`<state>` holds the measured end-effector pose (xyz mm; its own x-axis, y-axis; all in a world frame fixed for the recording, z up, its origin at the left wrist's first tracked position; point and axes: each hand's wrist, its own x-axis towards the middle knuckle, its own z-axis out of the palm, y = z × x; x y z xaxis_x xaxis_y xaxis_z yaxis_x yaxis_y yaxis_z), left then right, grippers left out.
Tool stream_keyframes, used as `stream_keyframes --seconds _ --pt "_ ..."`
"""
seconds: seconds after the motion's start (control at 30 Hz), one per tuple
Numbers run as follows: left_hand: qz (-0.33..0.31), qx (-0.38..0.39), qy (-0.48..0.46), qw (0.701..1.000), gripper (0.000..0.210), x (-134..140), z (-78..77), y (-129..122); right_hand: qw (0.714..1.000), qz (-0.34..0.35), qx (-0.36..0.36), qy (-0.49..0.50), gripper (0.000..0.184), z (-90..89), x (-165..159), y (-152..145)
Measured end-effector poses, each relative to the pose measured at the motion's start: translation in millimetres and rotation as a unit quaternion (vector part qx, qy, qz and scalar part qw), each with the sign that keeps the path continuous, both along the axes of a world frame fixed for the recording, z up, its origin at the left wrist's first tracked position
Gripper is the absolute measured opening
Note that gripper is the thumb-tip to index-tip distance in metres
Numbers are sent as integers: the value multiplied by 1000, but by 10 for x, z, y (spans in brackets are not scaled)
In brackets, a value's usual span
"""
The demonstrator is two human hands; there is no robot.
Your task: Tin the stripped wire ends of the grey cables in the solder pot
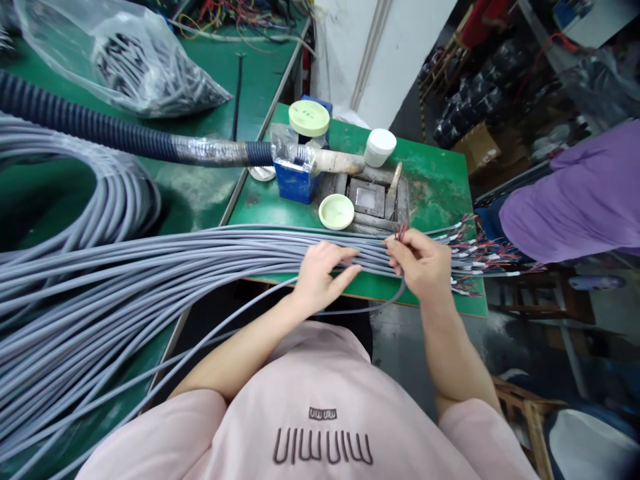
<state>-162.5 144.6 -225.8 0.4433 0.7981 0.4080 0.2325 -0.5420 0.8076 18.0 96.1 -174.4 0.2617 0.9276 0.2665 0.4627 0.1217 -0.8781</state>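
Near the front edge of the green table (440, 187), the right hand (425, 263) pinches the end of a single grey round cable (403, 288), thin red and black wires (401, 231) poking up from its fingers. The left hand (317, 277) holds thumb and forefinger moderately apart over a thick bundle of grey cables (240, 250); contact cannot be told. The bundle's stripped, multicoloured wire ends (493, 250) reach past the table's right edge.

Smooth matt plastic-sheathed cables (200, 255)
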Motion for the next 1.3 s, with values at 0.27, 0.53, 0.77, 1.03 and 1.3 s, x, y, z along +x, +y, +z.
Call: stream_keyframes --seconds 0.27,0.53,0.77,1.03,1.3 --pt "90 132 271 949 46 -276 -76 193 924 130 -106 -343 25 328 18 1035" --pt "114 173 227 952 41 -281 -229 184 815 159 -199 -520 26 104 -247 1433" --pt "114 179 218 952 42 -279 -257 178 789 162 -207 -556 29 55 -334 1444" --pt "105 166 210 958 42 -290 -250 179 784 141 -219 -563 28 6 -353 1443" --pt "97 152 212 960 42 -296 -260 183 867 68 -161 -467 23 262 144 1409"
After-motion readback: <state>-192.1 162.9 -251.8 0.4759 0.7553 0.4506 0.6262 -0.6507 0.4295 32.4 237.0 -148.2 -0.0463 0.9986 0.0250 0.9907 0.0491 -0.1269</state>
